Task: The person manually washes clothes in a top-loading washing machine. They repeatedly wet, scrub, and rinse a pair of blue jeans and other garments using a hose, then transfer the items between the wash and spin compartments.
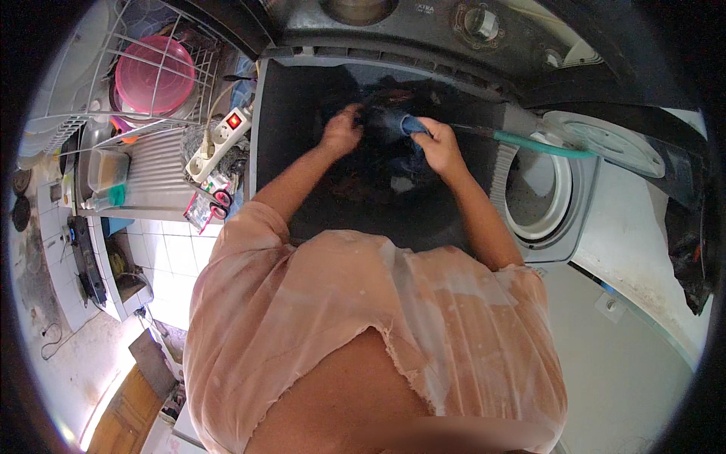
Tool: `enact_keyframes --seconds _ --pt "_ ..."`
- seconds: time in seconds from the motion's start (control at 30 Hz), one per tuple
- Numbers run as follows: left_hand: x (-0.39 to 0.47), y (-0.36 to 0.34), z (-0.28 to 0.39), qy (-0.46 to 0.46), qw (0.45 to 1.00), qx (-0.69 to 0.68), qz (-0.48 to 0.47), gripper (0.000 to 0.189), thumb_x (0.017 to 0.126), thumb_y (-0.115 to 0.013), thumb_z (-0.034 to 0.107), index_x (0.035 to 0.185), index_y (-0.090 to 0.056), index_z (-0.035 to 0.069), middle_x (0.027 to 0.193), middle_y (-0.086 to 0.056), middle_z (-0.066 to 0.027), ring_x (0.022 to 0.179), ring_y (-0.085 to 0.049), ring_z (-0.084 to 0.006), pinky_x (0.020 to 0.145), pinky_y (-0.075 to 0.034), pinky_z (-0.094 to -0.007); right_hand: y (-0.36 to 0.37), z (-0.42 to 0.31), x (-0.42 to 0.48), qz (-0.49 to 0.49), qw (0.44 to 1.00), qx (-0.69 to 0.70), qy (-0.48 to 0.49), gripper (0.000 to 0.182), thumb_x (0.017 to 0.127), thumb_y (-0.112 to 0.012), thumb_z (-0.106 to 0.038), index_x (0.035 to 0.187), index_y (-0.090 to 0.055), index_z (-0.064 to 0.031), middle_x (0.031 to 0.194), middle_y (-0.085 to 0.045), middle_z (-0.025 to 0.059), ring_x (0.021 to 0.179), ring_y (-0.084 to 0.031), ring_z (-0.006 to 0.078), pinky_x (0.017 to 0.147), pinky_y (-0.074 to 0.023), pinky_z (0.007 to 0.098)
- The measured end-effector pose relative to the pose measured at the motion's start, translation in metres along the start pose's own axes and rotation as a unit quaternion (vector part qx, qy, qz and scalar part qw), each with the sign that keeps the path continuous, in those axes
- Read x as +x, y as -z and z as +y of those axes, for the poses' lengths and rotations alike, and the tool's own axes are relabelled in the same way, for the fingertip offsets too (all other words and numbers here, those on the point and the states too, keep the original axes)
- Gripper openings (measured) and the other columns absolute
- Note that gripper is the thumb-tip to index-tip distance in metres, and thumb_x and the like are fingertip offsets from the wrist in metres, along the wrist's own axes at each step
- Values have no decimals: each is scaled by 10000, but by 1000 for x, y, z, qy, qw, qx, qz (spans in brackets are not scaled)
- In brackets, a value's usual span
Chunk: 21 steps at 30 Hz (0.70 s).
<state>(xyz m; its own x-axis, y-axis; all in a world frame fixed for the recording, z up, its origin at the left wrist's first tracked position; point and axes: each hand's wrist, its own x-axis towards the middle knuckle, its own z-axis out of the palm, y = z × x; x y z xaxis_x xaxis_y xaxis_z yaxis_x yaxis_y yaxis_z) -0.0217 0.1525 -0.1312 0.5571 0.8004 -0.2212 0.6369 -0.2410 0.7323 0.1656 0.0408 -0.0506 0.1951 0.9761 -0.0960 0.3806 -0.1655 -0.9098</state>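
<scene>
My right hand [439, 144] holds a blue cylindrical thing [416, 125], its round end facing left, over the dark wash compartment [317, 210] of a twin-tub washing machine. Whether it is a cup or a hose end I cannot tell. To its left, my left hand [342, 131] is blurred, its fingers over dark cloth; I cannot tell if they grip anything. Dark clothes [402, 96] lie in the compartment. From near my right wrist a green hose [544, 146] runs right, over the round opening of the spin tub [530, 187].
A white power strip [218, 144] with a lit red switch lies beside the machine's left edge, near red-handled scissors [220, 205]. A wire rack holds a pink bowl [154, 74]. The machine's control knob [481, 24] is at the top; a raised round lid [612, 142] stands right.
</scene>
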Motion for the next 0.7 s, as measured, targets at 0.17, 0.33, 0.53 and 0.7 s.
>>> enact_keyframes --seconds 0.17,0.33,0.53,0.7 --pt "10 1 -65 127 967 138 -173 791 680 -675 222 1337 -248 110 1273 -405 -180 1163 -410 -316 971 -343 -361 22 -74 -16 -29 999 14 37 231 726 -560 -98 907 -588 42 785 -595 70 715 -546 144 667 -417 258" --pt "6 4 -67 174 961 -159 -141 854 674 -686 317 1351 -214 95 1319 -355 -172 1202 -356 -334 1010 -269 -382 56 -133 -17 11 993 59 101 240 696 -591 -110 886 -602 35 809 -596 65 751 -554 141 690 -418 251" --pt "4 45 1 257 837 -464 -135 706 751 -596 390 1284 -334 8 1266 -421 -169 1176 -389 -327 966 -301 -403 68 -131 -1 143 981 78 109 274 732 -631 -158 943 -602 13 876 -623 104 814 -571 144 744 -437 273" --pt "26 13 -55 215 964 -149 -38 588 804 -505 462 1112 -508 -39 1128 -517 -211 1089 -469 -331 902 -360 -371 2 -11 13 63 992 89 -59 335 811 -575 -241 1063 -550 -22 953 -607 92 865 -554 177 754 -430 307"
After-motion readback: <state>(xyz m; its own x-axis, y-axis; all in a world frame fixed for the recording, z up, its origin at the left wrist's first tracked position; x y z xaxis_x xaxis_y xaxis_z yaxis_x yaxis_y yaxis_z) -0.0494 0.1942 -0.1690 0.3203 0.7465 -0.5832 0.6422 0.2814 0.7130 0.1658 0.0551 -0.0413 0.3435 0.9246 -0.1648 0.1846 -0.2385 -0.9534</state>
